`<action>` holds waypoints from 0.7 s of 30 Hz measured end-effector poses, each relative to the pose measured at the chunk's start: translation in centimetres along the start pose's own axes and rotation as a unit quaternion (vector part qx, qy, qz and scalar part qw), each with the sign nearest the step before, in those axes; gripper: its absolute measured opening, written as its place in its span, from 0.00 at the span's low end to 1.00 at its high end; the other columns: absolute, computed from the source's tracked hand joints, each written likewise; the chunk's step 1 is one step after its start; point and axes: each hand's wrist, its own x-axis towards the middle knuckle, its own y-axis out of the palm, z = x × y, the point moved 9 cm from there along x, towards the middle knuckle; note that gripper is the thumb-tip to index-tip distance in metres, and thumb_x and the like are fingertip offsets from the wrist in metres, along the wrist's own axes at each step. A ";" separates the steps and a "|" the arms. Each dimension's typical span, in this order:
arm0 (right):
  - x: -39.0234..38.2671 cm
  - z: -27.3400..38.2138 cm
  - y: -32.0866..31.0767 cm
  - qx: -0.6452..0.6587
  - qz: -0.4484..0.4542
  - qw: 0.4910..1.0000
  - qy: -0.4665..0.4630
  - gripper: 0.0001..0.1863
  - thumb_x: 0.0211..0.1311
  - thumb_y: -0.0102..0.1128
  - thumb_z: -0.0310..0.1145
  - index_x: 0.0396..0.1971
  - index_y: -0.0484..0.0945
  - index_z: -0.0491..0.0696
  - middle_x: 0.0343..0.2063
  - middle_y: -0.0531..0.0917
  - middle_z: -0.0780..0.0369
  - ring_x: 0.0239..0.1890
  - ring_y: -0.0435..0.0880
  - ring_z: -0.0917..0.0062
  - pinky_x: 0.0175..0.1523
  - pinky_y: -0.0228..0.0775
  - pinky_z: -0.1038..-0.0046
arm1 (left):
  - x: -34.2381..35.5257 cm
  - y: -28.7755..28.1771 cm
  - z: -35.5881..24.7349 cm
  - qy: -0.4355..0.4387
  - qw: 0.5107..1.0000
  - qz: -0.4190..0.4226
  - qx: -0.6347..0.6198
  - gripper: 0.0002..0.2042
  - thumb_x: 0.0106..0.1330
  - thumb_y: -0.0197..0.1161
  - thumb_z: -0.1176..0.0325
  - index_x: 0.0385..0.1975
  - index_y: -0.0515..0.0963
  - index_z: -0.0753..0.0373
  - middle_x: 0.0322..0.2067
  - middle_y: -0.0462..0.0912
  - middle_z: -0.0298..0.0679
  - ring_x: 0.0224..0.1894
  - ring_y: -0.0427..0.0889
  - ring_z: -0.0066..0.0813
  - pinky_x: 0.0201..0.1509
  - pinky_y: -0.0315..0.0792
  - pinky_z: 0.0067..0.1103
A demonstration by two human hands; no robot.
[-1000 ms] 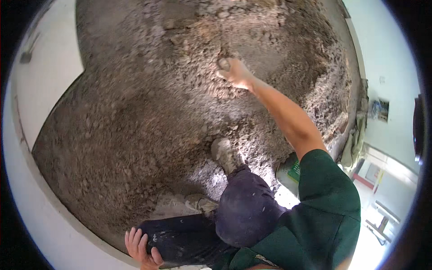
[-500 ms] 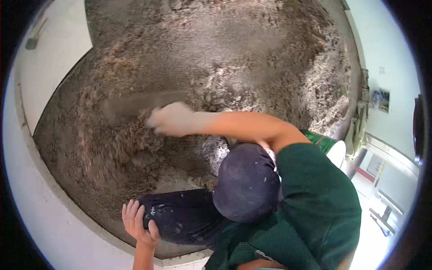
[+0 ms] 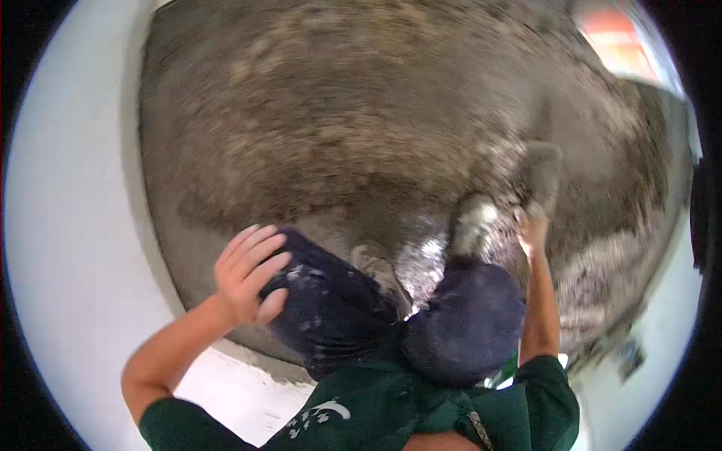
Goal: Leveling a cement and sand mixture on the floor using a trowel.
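Observation:
My left hand point(image 3: 252, 274) rests at my left knee point(image 3: 308, 289), its fingers apart and holding nothing. On the right, my right hand point(image 3: 534, 224) is closed on a flat rectangular trowel point(image 3: 544, 169), smeared grey and blurred by motion. The trowel lies over rough, wet-looking mortar point(image 3: 323, 158) that covers the floor. The grip itself is partly hidden by blur. My shoes point(image 3: 472, 222) stand between my knees and the mortar.
A white wall point(image 3: 83, 225) curves along the left side, meeting the mortar at its foot. Another pale wall point(image 3: 662, 331) runs along the right. At the upper right is a bright opening with something orange point(image 3: 617, 41). Lumpy mortar point(image 3: 602, 278) lies by the right wall.
My right hand has swung with the trowel from the left side over to the right. My view has turned with my body. My left hand stays at my left knee.

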 end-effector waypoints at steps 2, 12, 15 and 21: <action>3.1 -2.0 -1.2 0.012 -0.043 0.994 -0.102 0.32 0.63 0.65 0.47 0.51 0.75 0.30 0.46 0.82 0.38 0.51 0.81 0.47 0.58 0.70 0.55 | -0.8 0.2 0.0 -0.008 1.000 -0.025 -0.014 0.19 0.56 0.62 0.61 0.43 0.82 0.66 0.50 0.84 0.51 0.55 0.82 0.52 0.64 0.73 0.45; 6.6 -0.1 0.0 0.051 0.086 0.995 -0.023 0.30 0.65 0.67 0.47 0.55 0.73 0.37 0.39 0.83 0.54 0.39 0.81 0.64 0.47 0.74 0.60 | -6.1 -0.6 -2.9 -0.080 0.993 -0.091 -0.010 0.18 0.61 0.59 0.56 0.43 0.84 0.61 0.51 0.84 0.48 0.57 0.82 0.48 0.65 0.72 0.42; 4.1 6.6 0.4 -0.061 0.046 0.965 -0.250 0.23 0.61 0.69 0.43 0.45 0.77 0.40 0.34 0.84 0.52 0.34 0.83 0.58 0.39 0.73 0.60 | -6.7 -0.5 -3.0 -0.080 0.992 -0.100 -0.018 0.17 0.61 0.60 0.56 0.42 0.84 0.61 0.51 0.84 0.47 0.57 0.83 0.48 0.64 0.73 0.41; -4.3 35.8 13.7 -0.071 0.290 0.816 -0.495 0.21 0.60 0.70 0.41 0.46 0.80 0.43 0.42 0.85 0.50 0.46 0.83 0.50 0.51 0.76 0.57 | -8.9 -1.6 -3.3 -0.092 0.987 -0.132 0.008 0.16 0.60 0.60 0.58 0.41 0.84 0.63 0.48 0.85 0.49 0.55 0.83 0.49 0.64 0.73 0.42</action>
